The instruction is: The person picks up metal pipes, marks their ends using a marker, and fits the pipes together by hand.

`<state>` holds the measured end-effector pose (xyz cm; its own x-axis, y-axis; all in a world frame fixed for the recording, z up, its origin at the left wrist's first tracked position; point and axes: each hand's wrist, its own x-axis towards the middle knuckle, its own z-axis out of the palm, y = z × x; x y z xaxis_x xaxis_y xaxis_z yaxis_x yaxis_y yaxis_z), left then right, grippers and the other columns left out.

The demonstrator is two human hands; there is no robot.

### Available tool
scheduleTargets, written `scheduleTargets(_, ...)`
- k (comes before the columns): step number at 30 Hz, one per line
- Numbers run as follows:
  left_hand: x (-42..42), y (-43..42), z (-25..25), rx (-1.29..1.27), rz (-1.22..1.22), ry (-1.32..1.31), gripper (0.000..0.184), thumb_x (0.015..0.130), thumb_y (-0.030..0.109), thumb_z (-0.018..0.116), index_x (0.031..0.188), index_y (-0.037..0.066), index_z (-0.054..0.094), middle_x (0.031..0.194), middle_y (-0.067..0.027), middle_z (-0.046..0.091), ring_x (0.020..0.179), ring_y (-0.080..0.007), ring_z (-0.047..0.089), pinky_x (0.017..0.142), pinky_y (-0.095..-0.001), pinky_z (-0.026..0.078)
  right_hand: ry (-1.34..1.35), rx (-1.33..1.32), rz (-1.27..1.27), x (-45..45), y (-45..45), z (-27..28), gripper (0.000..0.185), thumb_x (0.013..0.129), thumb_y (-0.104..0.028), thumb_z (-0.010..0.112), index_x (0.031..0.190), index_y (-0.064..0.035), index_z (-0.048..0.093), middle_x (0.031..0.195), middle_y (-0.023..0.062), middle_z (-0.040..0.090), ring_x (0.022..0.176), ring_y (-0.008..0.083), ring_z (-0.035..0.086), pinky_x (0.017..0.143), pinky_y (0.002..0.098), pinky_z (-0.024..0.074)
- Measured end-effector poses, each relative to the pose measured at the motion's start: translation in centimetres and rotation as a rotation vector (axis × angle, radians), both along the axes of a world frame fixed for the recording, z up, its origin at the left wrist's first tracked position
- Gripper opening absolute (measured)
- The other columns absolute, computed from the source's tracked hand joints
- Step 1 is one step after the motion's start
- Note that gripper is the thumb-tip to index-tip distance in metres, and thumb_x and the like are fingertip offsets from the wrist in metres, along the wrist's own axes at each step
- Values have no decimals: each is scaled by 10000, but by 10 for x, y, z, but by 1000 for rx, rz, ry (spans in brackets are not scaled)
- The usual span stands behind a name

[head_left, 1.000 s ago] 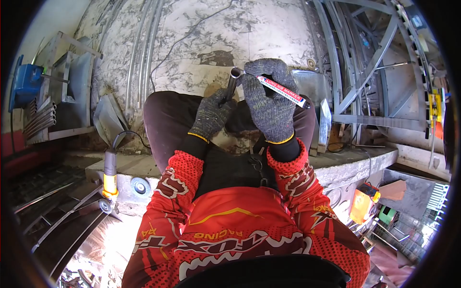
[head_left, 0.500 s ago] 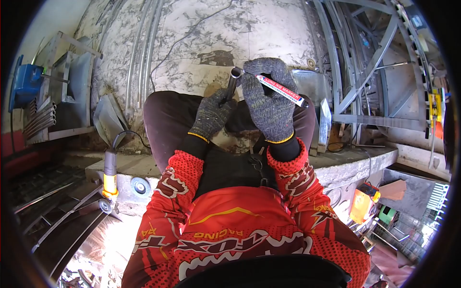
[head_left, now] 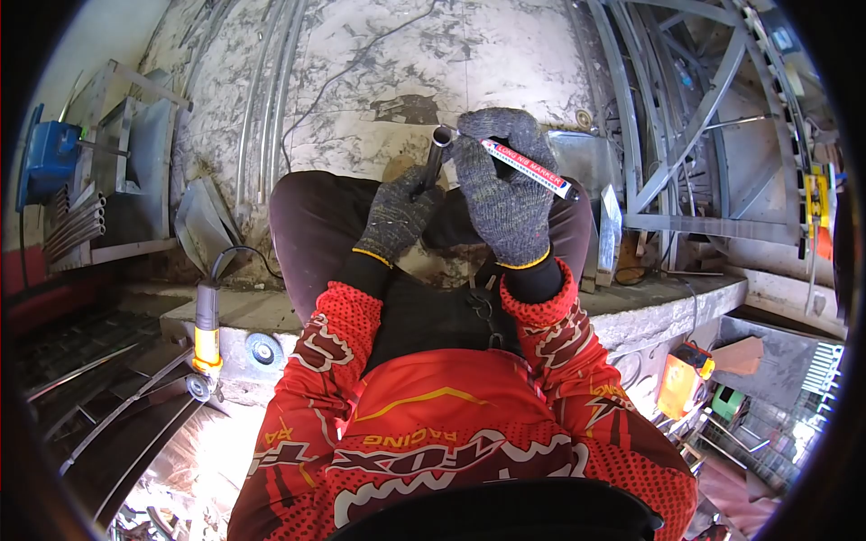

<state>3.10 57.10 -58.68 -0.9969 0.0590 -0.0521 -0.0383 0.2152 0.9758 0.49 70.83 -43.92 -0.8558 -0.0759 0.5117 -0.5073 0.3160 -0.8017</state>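
My left hand [head_left: 397,215], in a dark grey knit glove, is wrapped round a short metal pipe [head_left: 437,153] held between my knees. The pipe's round open end faces up toward me. My right hand [head_left: 507,189], gloved the same way, grips a white marker [head_left: 532,169] with a red label reading "LONG NIB MARKER". The marker's tip end points left at the pipe's upper end; whether it touches cannot be made out. Its black rear end sticks out to the right over my knee.
An angle grinder [head_left: 207,334] lies at the left by a grinding disc [head_left: 264,350] on the concrete ledge [head_left: 649,316]. Long metal tubes [head_left: 269,108] lie on the floor ahead. A steel frame [head_left: 695,135] stands at the right, a blue machine [head_left: 52,153] at the far left.
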Motion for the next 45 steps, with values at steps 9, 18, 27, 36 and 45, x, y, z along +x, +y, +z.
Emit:
scheduleTargets(9,0,0,0,2,1,-5,273,888,170,699,1126,43,660,881,-144,704,763,-227,667,729,-373,521,7,-14,10,0,0,-1,148,866,-22,701,1007,-31,654,948,91,679,784,161,653,715,300,530)
scheduleTargets(18,0,0,-2,-11,3,15,277,892,165,700,1140,47,666,891,-141,711,775,-227,679,737,-367,530,-5,20,-11,1,1,3,120,869,-35,705,982,-34,664,914,85,677,745,166,645,688,303,523)
scheduleTargets(27,1,0,-1,-22,6,5,283,893,180,709,1137,42,668,904,-151,719,793,-257,695,742,-376,533,32,53,-26,1,-1,4,98,871,-23,686,967,-23,667,910,88,685,775,172,654,697,310,521)
scheduleTargets(36,1,-1,1,27,6,-18,317,896,188,708,1153,8,662,948,-171,732,848,-271,716,775,-375,540,-154,-266,3,0,15,-15,177,901,-14,644,1077,-8,624,862,63,671,668,97,605,592,240,495)
scheduleTargets(45,0,2,9,4,42,-102,304,903,161,706,1152,-12,673,920,-137,734,825,-153,681,772,-328,538,-407,-355,-293,-37,110,-102,81,916,-35,660,995,-50,649,815,25,661,676,90,610,613,244,488)
